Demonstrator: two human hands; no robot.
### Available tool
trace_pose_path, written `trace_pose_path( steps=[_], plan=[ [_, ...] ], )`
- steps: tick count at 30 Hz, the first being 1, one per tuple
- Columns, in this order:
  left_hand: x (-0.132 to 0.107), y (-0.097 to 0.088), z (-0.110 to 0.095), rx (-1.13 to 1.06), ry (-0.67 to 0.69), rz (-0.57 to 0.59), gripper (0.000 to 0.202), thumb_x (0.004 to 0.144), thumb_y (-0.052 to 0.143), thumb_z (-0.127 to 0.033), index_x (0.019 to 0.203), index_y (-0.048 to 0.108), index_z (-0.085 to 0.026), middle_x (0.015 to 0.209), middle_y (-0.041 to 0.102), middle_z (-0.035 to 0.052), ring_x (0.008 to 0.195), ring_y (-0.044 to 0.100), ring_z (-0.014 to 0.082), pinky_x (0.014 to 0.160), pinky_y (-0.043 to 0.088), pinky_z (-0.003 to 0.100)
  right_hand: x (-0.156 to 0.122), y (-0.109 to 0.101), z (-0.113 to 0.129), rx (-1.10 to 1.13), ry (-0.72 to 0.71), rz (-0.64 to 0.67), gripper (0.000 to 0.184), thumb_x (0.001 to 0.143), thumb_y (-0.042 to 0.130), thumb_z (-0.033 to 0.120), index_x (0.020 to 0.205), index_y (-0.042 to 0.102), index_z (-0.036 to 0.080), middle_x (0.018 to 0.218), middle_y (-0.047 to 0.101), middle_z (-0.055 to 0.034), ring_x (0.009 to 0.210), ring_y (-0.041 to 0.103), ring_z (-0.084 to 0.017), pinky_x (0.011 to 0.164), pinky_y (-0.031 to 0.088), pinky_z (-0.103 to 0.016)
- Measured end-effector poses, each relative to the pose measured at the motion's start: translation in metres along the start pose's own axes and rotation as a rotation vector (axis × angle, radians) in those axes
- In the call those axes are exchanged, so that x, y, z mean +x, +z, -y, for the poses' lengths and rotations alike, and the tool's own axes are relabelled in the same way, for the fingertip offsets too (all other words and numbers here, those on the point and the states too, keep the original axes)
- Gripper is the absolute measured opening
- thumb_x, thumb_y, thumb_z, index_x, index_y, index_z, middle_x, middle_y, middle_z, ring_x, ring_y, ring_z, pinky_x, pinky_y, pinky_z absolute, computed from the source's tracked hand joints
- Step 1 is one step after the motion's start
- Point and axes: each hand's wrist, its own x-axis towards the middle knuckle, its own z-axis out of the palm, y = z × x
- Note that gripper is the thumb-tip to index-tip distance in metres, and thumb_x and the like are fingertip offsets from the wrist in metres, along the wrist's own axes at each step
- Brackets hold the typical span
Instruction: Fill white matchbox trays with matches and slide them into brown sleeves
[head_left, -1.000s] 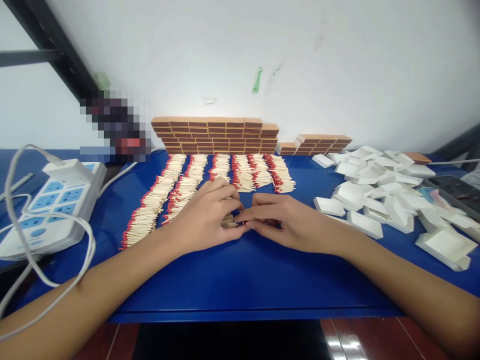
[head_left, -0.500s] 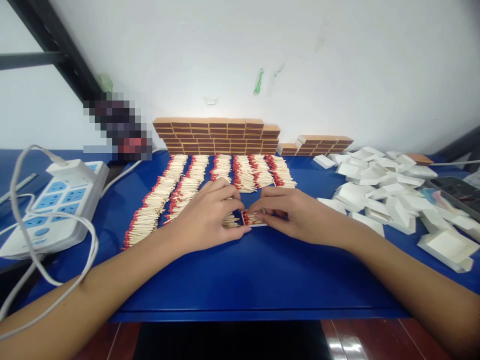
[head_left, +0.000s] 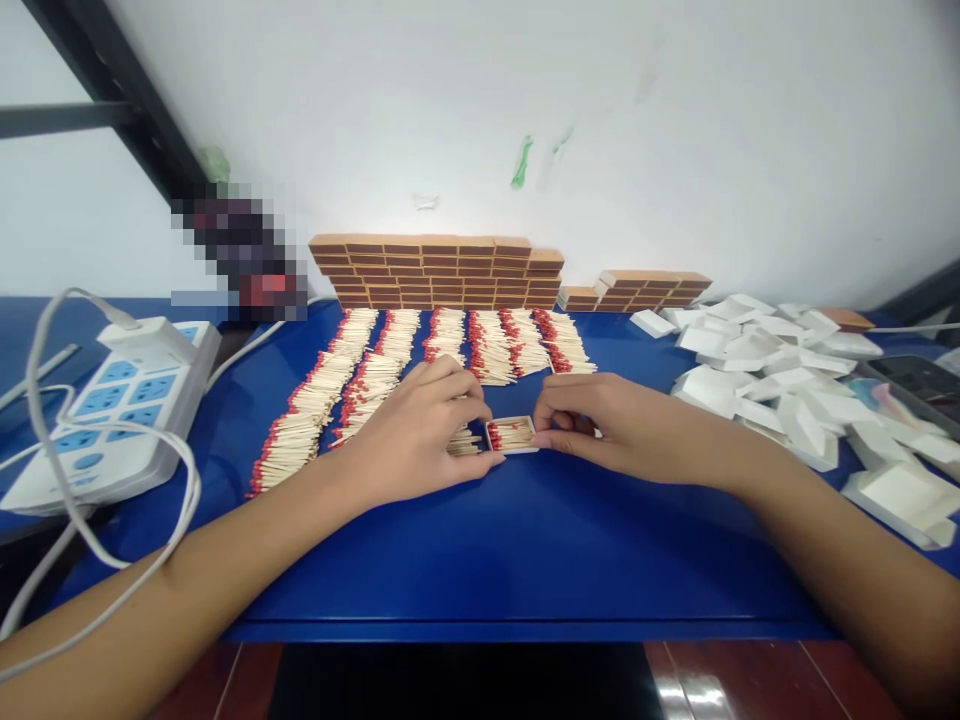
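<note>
My left hand [head_left: 420, 430] rests curled on the blue table [head_left: 480, 560], its fingers closed over a small bundle of matches [head_left: 463, 443]. A little white tray filled with red-tipped matches [head_left: 512, 434] lies between my hands. My right hand [head_left: 600, 422] pinches the tray's right end with curled fingers. Long rows of loose red-tipped matches [head_left: 360, 385] stretch away behind my left hand.
Brown matchboxes [head_left: 435, 270] are stacked like a wall at the back, with a lower stack [head_left: 637, 288] to the right. A heap of white empty trays [head_left: 780, 370] covers the right side. A white power strip [head_left: 112, 405] with cables sits left. A dark phone [head_left: 919, 380] lies far right.
My right hand has drawn back to the right, uncovering the filled tray that it hid a second ago. My left hand has stayed in place.
</note>
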Motion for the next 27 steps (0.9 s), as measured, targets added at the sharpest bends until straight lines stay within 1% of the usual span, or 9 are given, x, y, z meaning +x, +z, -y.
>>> trace_pose_path(
  steps=[4, 9, 11, 15, 20, 22, 24, 27],
  plan=[
    [0.0, 0.0, 0.0, -0.002, 0.002, -0.002, 0.025, 0.093, 0.08, -0.043, 0.103, 0.076, -0.02, 0.105, 0.072, 0.007, 0.108, 0.062, 0.0273, 0.096, 0.051, 0.044, 0.001, 0.001, 0.001, 0.02, -0.004, -0.001, 0.021, 0.106, 0.058, 0.035, 0.091, 0.067, 0.023, 0.087, 0.069, -0.0034, 0.071, 0.058, -0.017, 0.065, 0.042, -0.031],
    [0.0, -0.001, 0.0, -0.005, 0.006, -0.016, 0.024, 0.093, 0.08, -0.041, 0.101, 0.076, -0.02, 0.105, 0.073, 0.0074, 0.107, 0.062, 0.0269, 0.095, 0.052, 0.044, 0.005, 0.006, 0.003, 0.007, -0.012, -0.098, 0.028, 0.108, 0.057, 0.042, 0.09, 0.065, 0.022, 0.085, 0.068, -0.0036, 0.072, 0.058, -0.018, 0.065, 0.041, -0.031],
    [0.0, -0.001, 0.0, -0.006, 0.005, -0.012, 0.023, 0.093, 0.08, -0.041, 0.101, 0.076, -0.02, 0.105, 0.073, 0.0074, 0.106, 0.062, 0.0269, 0.095, 0.052, 0.044, 0.007, 0.009, 0.003, -0.01, -0.02, -0.119, 0.026, 0.108, 0.058, 0.04, 0.091, 0.065, 0.022, 0.088, 0.069, -0.0042, 0.075, 0.059, -0.018, 0.067, 0.042, -0.032],
    [0.0, -0.001, 0.0, -0.004, -0.002, 0.001, 0.024, 0.093, 0.08, -0.042, 0.102, 0.076, -0.02, 0.105, 0.072, 0.0068, 0.108, 0.062, 0.0269, 0.098, 0.051, 0.045, 0.008, 0.014, 0.003, -0.023, -0.043, -0.106, 0.023, 0.109, 0.056, 0.038, 0.099, 0.069, 0.021, 0.096, 0.07, -0.005, 0.079, 0.062, -0.017, 0.069, 0.044, -0.031],
    [0.0, -0.001, 0.0, 0.007, 0.005, -0.006, 0.025, 0.093, 0.08, -0.043, 0.102, 0.076, -0.02, 0.105, 0.073, 0.0071, 0.108, 0.062, 0.0271, 0.097, 0.052, 0.045, 0.008, 0.014, 0.004, -0.061, -0.059, -0.159, 0.014, 0.106, 0.061, 0.03, 0.101, 0.071, 0.021, 0.093, 0.068, -0.0047, 0.078, 0.062, -0.018, 0.068, 0.043, -0.031],
    [0.0, -0.001, 0.0, 0.003, 0.003, -0.002, 0.024, 0.093, 0.08, -0.042, 0.103, 0.076, -0.02, 0.106, 0.073, 0.0071, 0.108, 0.062, 0.0272, 0.097, 0.052, 0.045, 0.008, 0.014, 0.004, -0.063, -0.054, -0.166, 0.013, 0.104, 0.062, 0.029, 0.101, 0.071, 0.021, 0.093, 0.068, -0.005, 0.078, 0.061, -0.018, 0.068, 0.043, -0.031],
    [0.001, -0.002, 0.0, -0.003, 0.004, -0.003, 0.024, 0.094, 0.08, -0.042, 0.104, 0.076, -0.021, 0.106, 0.073, 0.0073, 0.109, 0.062, 0.0274, 0.098, 0.052, 0.045, 0.007, 0.011, 0.0, -0.067, -0.061, -0.175, 0.014, 0.105, 0.062, 0.031, 0.104, 0.072, 0.022, 0.095, 0.069, -0.0057, 0.077, 0.061, -0.018, 0.068, 0.044, -0.031],
    [0.002, -0.003, 0.0, -0.012, 0.001, -0.01, 0.023, 0.094, 0.08, -0.041, 0.105, 0.076, -0.021, 0.106, 0.073, 0.0077, 0.109, 0.062, 0.0279, 0.099, 0.052, 0.046, 0.0, -0.007, -0.011, -0.115, -0.038, -0.278, 0.018, 0.105, 0.061, 0.037, 0.104, 0.073, 0.024, 0.093, 0.069, -0.0058, 0.076, 0.061, -0.019, 0.067, 0.044, -0.031]
  ],
)
